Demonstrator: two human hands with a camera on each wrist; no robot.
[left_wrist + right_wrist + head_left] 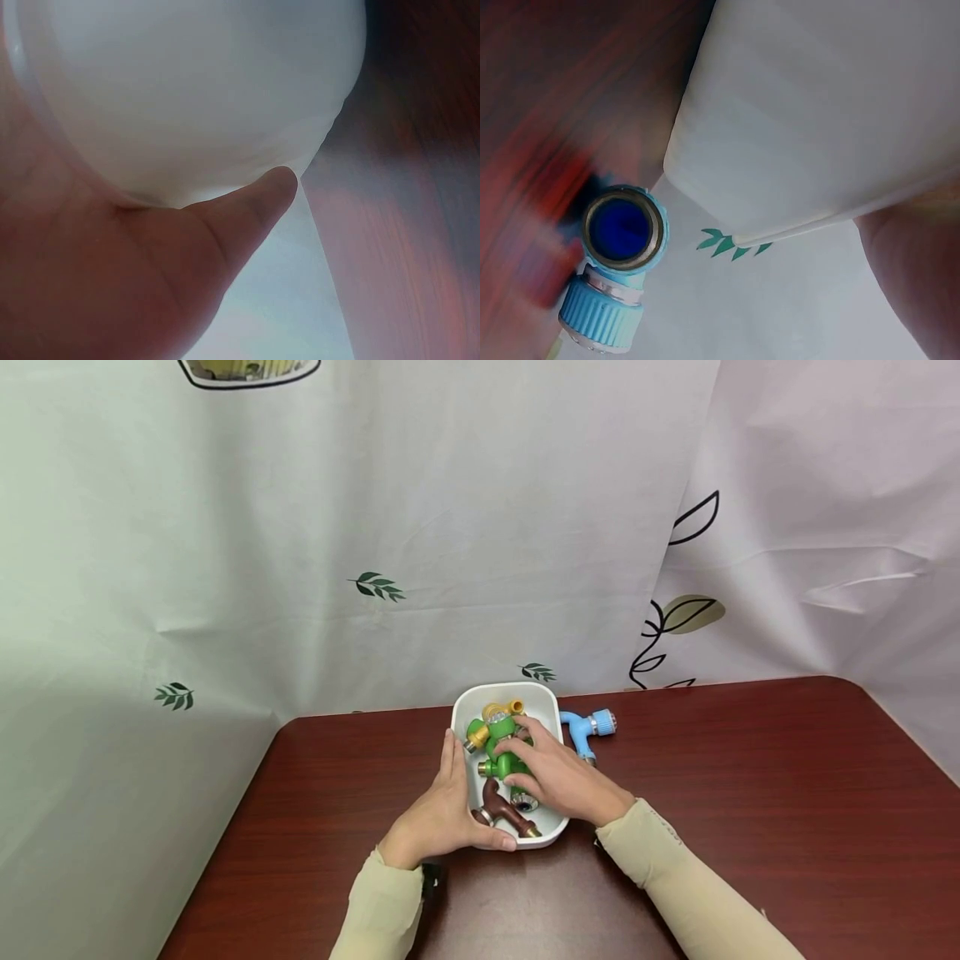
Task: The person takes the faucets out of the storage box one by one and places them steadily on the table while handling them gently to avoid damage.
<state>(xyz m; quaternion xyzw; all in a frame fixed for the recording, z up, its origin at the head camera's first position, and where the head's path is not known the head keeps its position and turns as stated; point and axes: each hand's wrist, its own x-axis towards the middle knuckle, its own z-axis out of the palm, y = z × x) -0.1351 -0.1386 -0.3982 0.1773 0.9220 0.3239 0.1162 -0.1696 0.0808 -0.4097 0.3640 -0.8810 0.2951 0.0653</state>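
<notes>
A white plastic tub [552,833] holds several toy-like taps. My left hand [438,818] lies along the tub's left side with straight fingers, its thumb against the near end. In the left wrist view that thumb [255,206] presses the tub's outer wall [210,90]. My right hand [562,772] reaches over the tub's right rim, fingers and thumb curled round a green tap [504,767]. A yellow tap [513,707] is at the far end, a brown tap [504,807] at the near end. The right wrist view shows only the tub's outside; the right fingers are hidden there.
A light blue tap [581,731] lies on the dark red wooden table [712,802], just right of the tub; its open end [622,229] faces the right wrist camera. Behind the table's back edge hangs a pale curtain [480,527] with leaf prints.
</notes>
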